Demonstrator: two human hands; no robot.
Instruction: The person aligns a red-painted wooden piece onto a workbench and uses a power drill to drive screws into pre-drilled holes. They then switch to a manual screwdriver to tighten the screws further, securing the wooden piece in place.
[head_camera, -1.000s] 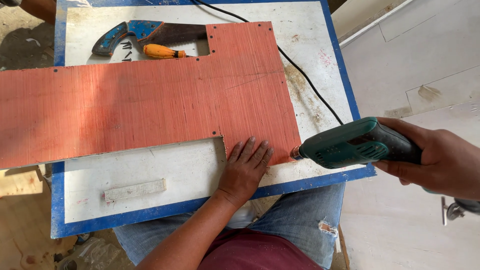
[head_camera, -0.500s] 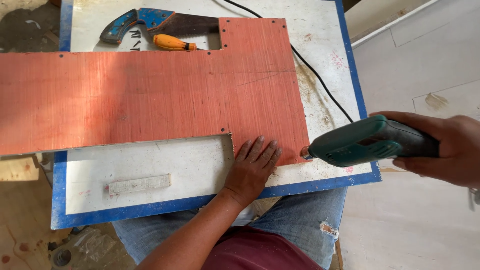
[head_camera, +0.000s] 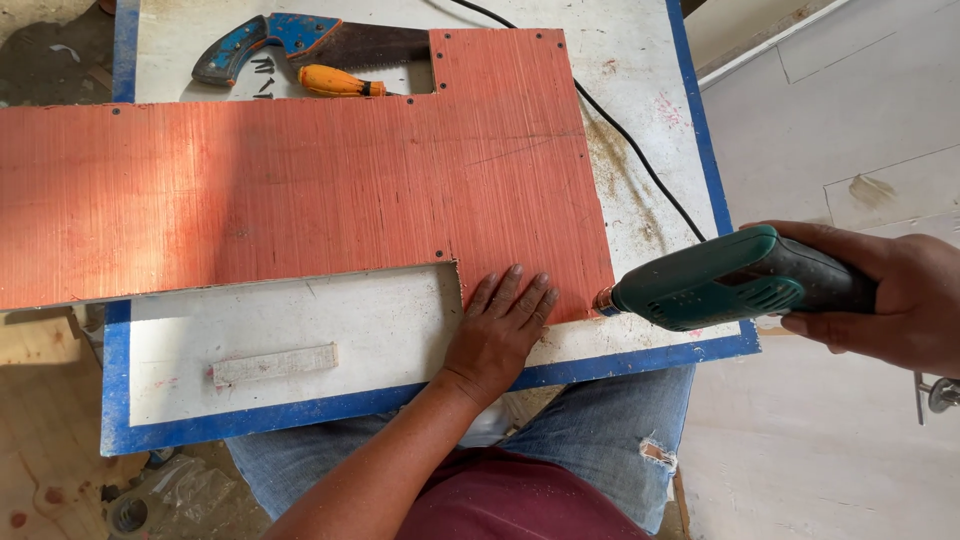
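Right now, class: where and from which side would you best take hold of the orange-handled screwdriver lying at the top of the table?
Grip the screwdriver by its orange handle, coming from above and the far side. The handle lies flat and exposed in the red board's notch, beside the saw; its metal shaft runs toward the board's edge and is probably harder to pinch.

No labels, signs or screens show anywhere in view; the one package-like thing is a crumpled clear plastic wrapper lying on the floor at lower left, below the desk's blue edge.
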